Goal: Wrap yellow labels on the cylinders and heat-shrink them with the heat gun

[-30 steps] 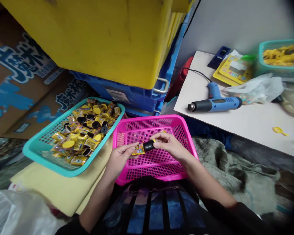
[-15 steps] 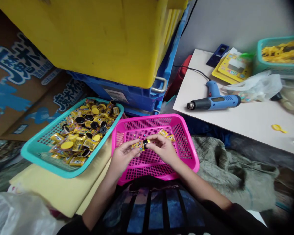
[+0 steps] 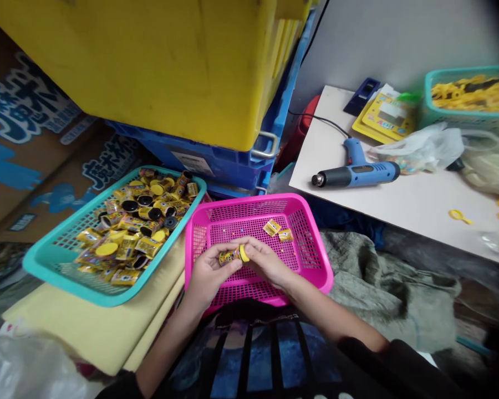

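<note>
Hands and work, described from left to right. The left hand (image 3: 205, 272) enters on a forearm rising from the lower left, its fingers curled and its grip pinching the body of a small yellow tube (image 3: 229, 256) between thumb and fingers. The right hand (image 3: 270, 265), on a forearm slanting up from the lower right, faces it; its grip pinches the opposite end, the thumb resting against the yellow cap (image 3: 244, 253). The tube is held above the near part of a pink basket (image 3: 325, 277). Its long axis runs crosswise, nearly level in view, from the partly covered left end to the cap, which points to the right and lies slightly higher. Edges, in the same order: a teal basket (image 3: 33, 265), heaped with similar yellow containers, overlies a folded pale-yellow sheet (image 3: 87, 327), its right rim just beside the pink basket's left rim. Beyond the hands, the pink mesh floor gives room up to the far wall, with two yellow packets (image 3: 271, 227) near the right side and a few coloured specks. Outside the right rim lies crumpled grey cloth (image 3: 382, 293); farther right, the edge of an off-white surface (image 3: 349, 205) slants past, bearing a blue heat gun (image 3: 357, 175) well apart from both hands.
</note>
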Motion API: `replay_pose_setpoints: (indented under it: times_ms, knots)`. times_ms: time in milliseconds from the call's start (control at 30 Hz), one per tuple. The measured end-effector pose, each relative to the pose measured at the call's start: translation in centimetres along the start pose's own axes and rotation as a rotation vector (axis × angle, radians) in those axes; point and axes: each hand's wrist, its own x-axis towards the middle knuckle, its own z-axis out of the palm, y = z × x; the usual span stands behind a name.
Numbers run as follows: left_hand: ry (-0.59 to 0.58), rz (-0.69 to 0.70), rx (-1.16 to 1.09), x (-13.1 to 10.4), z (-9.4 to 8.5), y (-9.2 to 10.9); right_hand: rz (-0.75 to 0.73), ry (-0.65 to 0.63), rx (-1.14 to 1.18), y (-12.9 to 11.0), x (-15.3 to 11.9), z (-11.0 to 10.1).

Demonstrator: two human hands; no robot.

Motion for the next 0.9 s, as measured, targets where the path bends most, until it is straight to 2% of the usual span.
replay_pose_setpoints:
  times_ms: [133,300,400,567,633,767,900]
  knots:
    - [0.025,0.037,0.059,-0.4,0.2,0.3,0.042,-0.049,0.047,-0.5,-0.2,-0.2]
    - [0.043,0.082,0.159,-0.5,0.4,0.6,0.002,-0.055,0.043,-0.1,-0.2,-0.1]
    - [0.030,0.096,0.167,-0.4,0.7,0.7,-0.017,-0.068,0.007,-0.2,-0.2,-0.2]
    - [0.036,0.138,0.185,-0.7,1.2,1.1,-0.068,-0.101,-0.121,-1.6,-0.7,0.0]
    - [0.001,0.138,0.197,-1.1,0.8,1.7,-0.120,-0.070,-0.221,-2.2,-1.0,0.1]
    - [-0.159,0.090,0.189,-1.5,-0.6,2.5,-0.240,0.031,-0.392,-2.3,-1.7,0.3]
    - [-0.150,0.222,0.272,-1.3,-1.2,2.2,-0.376,0.157,-0.526,-1.8,-2.3,0.4]
